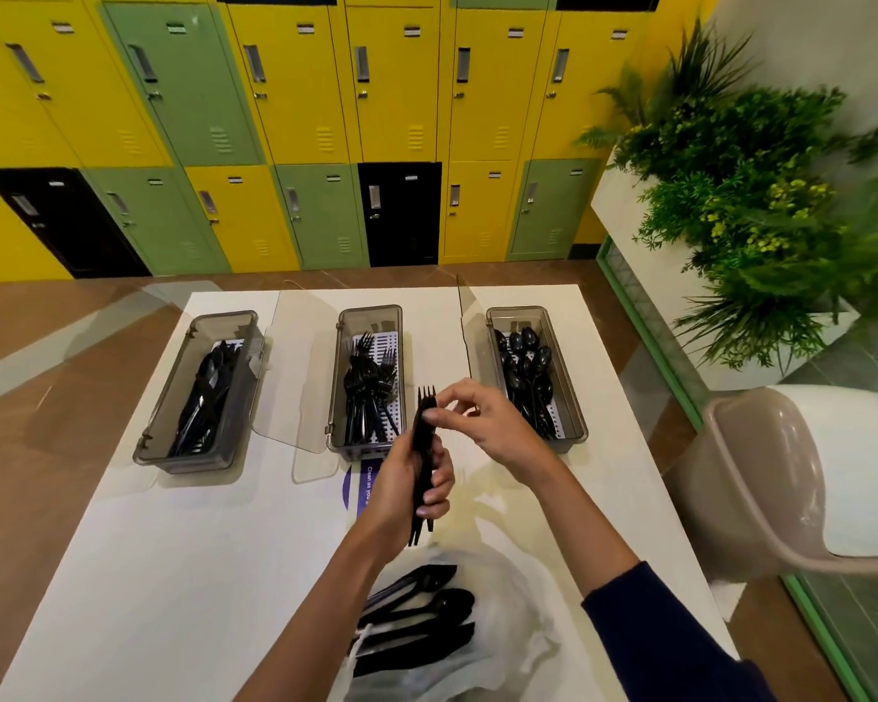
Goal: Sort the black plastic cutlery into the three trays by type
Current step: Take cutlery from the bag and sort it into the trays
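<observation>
My left hand (410, 491) grips a bundle of black plastic forks (423, 450), tines up, above the table in front of the middle tray. My right hand (482, 423) pinches the top of one fork in the bundle. Three smoky clear trays stand at the far side: the left tray (148, 438) holds knives, the middle tray (336, 397) holds forks, the right tray (571, 397) holds spoons. Close to me, loose black cutlery (416, 615) lies on a clear plastic bag (518, 646).
The white table (173, 575) has open tray lids (295, 377) standing between the trays and a purple sticker (358, 486) in front of the middle tray. A beige chair (791, 478) stands at the right. Lockers and plants line the background.
</observation>
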Motion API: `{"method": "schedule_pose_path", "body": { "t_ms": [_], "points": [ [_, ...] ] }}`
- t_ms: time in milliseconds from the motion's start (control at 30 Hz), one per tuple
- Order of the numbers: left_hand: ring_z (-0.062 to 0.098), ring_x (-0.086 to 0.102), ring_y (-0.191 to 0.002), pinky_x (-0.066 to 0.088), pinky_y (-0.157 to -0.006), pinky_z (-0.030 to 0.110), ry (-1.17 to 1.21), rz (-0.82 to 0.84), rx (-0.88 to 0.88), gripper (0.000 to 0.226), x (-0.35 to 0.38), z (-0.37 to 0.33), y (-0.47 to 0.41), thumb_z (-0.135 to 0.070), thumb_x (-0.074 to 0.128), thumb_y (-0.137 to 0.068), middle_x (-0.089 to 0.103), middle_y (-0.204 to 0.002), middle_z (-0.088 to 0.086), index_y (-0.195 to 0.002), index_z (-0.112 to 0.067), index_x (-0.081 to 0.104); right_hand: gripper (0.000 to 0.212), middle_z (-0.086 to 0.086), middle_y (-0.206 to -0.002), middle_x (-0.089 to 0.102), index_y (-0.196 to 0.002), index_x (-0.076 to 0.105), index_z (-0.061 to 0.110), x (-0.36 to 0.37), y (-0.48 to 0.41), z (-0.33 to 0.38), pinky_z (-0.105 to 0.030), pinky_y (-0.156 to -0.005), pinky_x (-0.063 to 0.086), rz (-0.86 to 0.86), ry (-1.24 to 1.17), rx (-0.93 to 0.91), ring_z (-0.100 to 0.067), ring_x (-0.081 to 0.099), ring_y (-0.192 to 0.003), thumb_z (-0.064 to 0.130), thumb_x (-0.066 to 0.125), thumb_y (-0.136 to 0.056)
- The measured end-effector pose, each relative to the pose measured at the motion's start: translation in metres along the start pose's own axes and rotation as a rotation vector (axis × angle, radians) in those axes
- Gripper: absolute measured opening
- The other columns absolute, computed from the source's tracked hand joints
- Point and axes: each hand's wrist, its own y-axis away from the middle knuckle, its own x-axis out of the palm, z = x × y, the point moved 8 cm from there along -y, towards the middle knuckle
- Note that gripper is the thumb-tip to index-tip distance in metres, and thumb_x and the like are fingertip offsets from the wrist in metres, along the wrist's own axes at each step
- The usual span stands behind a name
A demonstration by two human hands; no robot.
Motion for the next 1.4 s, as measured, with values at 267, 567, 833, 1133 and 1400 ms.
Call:
{"method": "schedule_pose_path", "body": {
  "t_ms": [267, 567, 833, 1133, 1400],
  "points": [
    [0.006, 0.026, -0.037, 0.017, -0.037, 0.017, -0.198, -0.118, 0.200, 0.026, -0.004, -0.018, -0.001, -0.022, 0.033, -0.103, 0.043, -0.057, -0.001, -0.079, -0.015, 0.037, 0.006, -0.019, -0.105, 0.070, -0.099, 0.053, 0.013, -0.023, -0.009, 0.005, -0.018, -0.072, 0.050, -0.067, -0.293, -0.002, -0.019, 0.066, -0.095, 0.016, 0.048, -0.098],
    [0.009, 0.049, -0.054, 0.039, -0.049, 0.022, -0.388, -0.364, 0.339, 0.025, -0.033, -0.056, -0.040, -0.020, 0.032, -0.104, 0.053, -0.074, 0.002, -0.098, -0.006, 0.052, 0.012, -0.007, -0.078, 0.062, -0.106, 0.053, 0.010, -0.098, -0.036, -0.012, -0.018, -0.039, 0.043, -0.520, -0.395, 0.055, -0.005, 0.056, -0.044, 0.013, 0.043, -0.101],
    [0.011, 0.054, -0.073, 0.048, -0.069, 0.021, -0.531, -0.528, 0.237, 0.020, -0.090, -0.083, -0.101, 0.003, 0.035, -0.098, 0.056, -0.091, 0.008, -0.101, -0.011, 0.049, 0.026, -0.009, -0.089, 0.061, -0.127, 0.038, 0.010, -0.142, -0.056, -0.090, -0.025, -0.060, 0.058, -0.613, -0.092, 0.429, -0.016, 0.061, -0.060, 0.010, 0.029, -0.103],
    [0.033, 0.042, -0.131, 0.038, -0.108, 0.043, -0.884, -0.566, 0.194, 0.052, -0.100, -0.076, -0.105, -0.001, 0.042, -0.094, 0.040, -0.143, 0.016, -0.144, -0.005, 0.030, 0.038, -0.009, -0.140, 0.048, -0.138, 0.044, 0.011, -0.144, -0.051, -0.089, -0.033, -0.103, 0.042, -0.572, 0.194, 0.393, -0.026, 0.047, -0.127, 0.008, 0.035, -0.101],
    [0.016, 0.062, -0.097, 0.051, -0.083, 0.028, -0.838, -0.451, 0.463, 0.032, -0.048, -0.087, -0.011, -0.010, 0.045, -0.098, 0.062, -0.110, 0.003, -0.130, -0.012, 0.043, 0.019, 0.000, -0.107, 0.064, -0.114, 0.057, 0.015, -0.104, 0.017, -0.024, -0.031, -0.083, 0.054, -0.697, 0.104, 0.061, -0.012, 0.061, -0.095, 0.019, 0.047, -0.099]
  ]
}}
